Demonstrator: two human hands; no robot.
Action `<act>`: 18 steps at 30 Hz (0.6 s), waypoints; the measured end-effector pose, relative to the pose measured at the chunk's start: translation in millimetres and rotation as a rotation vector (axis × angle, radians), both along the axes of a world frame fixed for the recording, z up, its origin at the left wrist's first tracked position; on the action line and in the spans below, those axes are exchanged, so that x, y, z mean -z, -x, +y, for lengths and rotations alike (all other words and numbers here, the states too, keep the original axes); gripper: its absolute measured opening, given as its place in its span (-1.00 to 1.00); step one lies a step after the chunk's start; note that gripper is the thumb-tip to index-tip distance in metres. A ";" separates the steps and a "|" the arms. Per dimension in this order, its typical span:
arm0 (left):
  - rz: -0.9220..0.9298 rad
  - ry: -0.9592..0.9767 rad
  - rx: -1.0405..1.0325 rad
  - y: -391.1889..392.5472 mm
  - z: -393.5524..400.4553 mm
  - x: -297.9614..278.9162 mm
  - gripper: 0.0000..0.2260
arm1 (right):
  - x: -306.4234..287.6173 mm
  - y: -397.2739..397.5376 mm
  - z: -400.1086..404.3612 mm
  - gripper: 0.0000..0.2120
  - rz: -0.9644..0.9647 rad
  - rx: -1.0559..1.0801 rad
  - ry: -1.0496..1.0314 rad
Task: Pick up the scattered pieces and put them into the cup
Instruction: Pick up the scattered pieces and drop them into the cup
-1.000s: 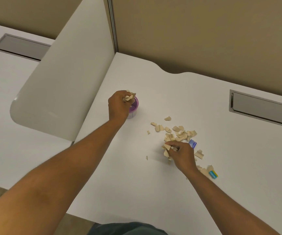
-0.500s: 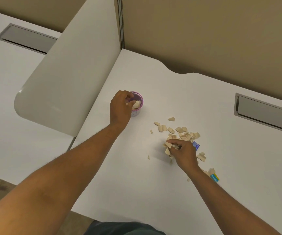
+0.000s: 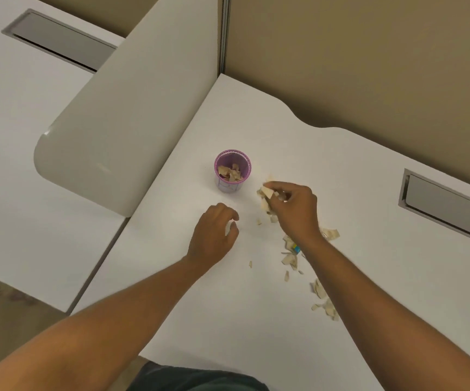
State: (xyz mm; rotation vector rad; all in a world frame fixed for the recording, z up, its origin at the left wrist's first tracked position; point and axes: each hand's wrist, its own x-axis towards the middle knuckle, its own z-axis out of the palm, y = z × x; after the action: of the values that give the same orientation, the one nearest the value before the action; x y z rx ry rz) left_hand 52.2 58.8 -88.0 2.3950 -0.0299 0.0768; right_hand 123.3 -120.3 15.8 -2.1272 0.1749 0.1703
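Nearest, a trail of pale scattered pieces [image 3: 322,301] lies on the white desk [image 3: 228,306] along the right forearm, part of it hidden beneath the arm, so the count left is hard to judge. A small blue and yellow scrap [image 3: 296,249] peeks out beside the wrist; I cannot tell what it is. Farther in, the left hand [image 3: 214,234] hovers loosely curled; whether it holds anything I cannot tell. To its right the right hand [image 3: 293,206] is clenched on a bunch of pieces, raised near the cup. Farther still, the purple cup [image 3: 231,172] stands upright, partly filled. I judge the job roughly midway, with plenty left.
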 end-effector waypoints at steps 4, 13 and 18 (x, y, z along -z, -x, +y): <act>0.148 -0.221 0.270 18.2 7.1 22.0 -0.57 | -12.2 -43.3 37.6 -0.82 -0.114 -0.192 0.091; 0.203 -0.338 0.375 16.2 10.9 26.6 -0.48 | 3.8 -88.5 82.8 -0.75 0.021 -0.687 0.629; 0.193 -0.331 0.366 15.0 9.6 21.9 -0.49 | 3.1 -95.5 91.6 -0.68 0.043 -0.844 0.816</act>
State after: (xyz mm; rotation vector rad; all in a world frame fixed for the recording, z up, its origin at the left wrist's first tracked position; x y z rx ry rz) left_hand 37.3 68.3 -109.9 2.6713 -0.4175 -0.3566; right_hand 218.8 -28.8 12.7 -2.8821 -0.7714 0.7350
